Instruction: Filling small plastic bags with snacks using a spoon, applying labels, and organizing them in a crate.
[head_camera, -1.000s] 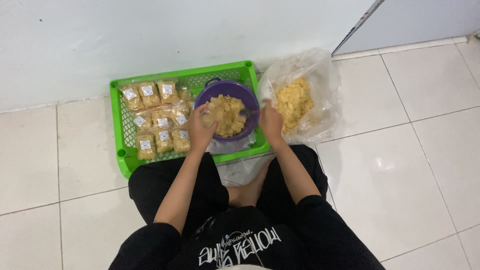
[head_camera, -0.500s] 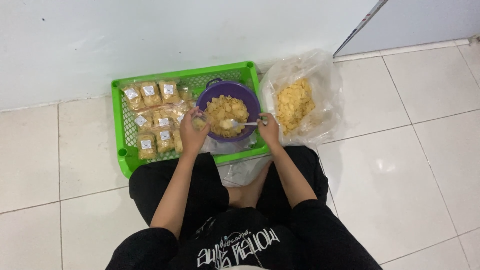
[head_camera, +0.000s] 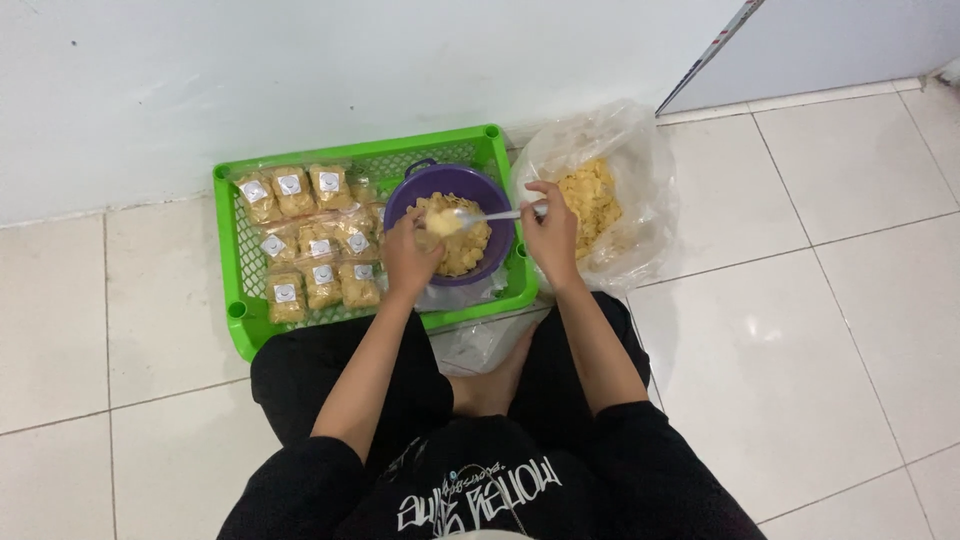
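white tile floor (head_camera: 830, 330) against a white wall (head_camera: 300, 70), person seated in black clothes, legs folded. green crate (head_camera: 245, 300) sits on the floor at the wall. left half of the crate holds sealed chip packets (head_camera: 310, 250) in rows, right half holds a purple bowl (head_camera: 405, 195) of yellow chips. right hand (head_camera: 550, 232) is at the bowl's right rim, fingers closed around a spoon (head_camera: 485, 215) handle, spoon head loaded with chips over the bowl. left hand (head_camera: 412, 258) is at the bowl's near-left edge, fingers curled just beside the spoon head; can't tell if it grips anything. clear bag (head_camera: 640, 170) with more chips lies open just right of the crate, touching it. empty clear pouches (head_camera: 470, 345) between the crate and the person's foot.
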